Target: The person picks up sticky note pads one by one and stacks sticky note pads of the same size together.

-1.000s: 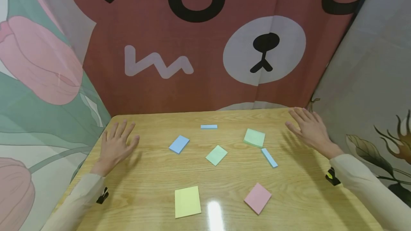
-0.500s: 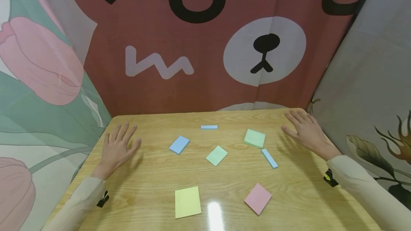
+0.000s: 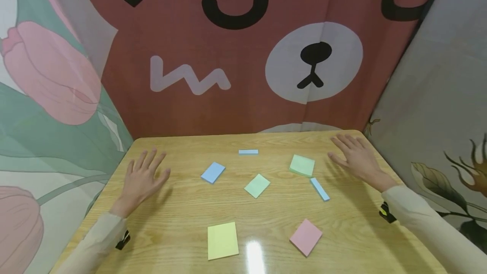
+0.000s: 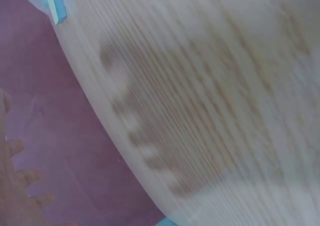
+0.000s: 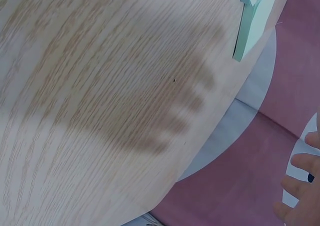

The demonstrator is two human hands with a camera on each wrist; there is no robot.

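Both hands hover over the wooden table [image 3: 182,206] with fingers spread, holding nothing. My left hand [image 3: 141,183] is at the left side; the blue sticky-note pad [image 3: 213,172] lies nearest to it. On the right, my right hand [image 3: 357,160] is beside a thick green sticky-note pad [image 3: 302,165] and a narrow blue pad [image 3: 319,189]. A smaller green pad [image 3: 257,185] lies mid-table, with another narrow blue pad [image 3: 248,152] behind it. Toward the front are a yellow pad [image 3: 222,241] and a pink pad [image 3: 306,237]. Each wrist view shows fingers at its edge and a hand shadow on the wood.
A brown curtain [image 3: 243,113] with a bear face hangs right behind the table's far edge. Floral cloth [image 3: 57,147] borders the left side and a grey cloth [image 3: 426,117] the right. A bright light reflection [image 3: 255,257] shows on the front of the table.
Both hands have moved slightly inward and toward the front of the table, fingers still spread. The view has shifted a little; the pads keep their places on the table.
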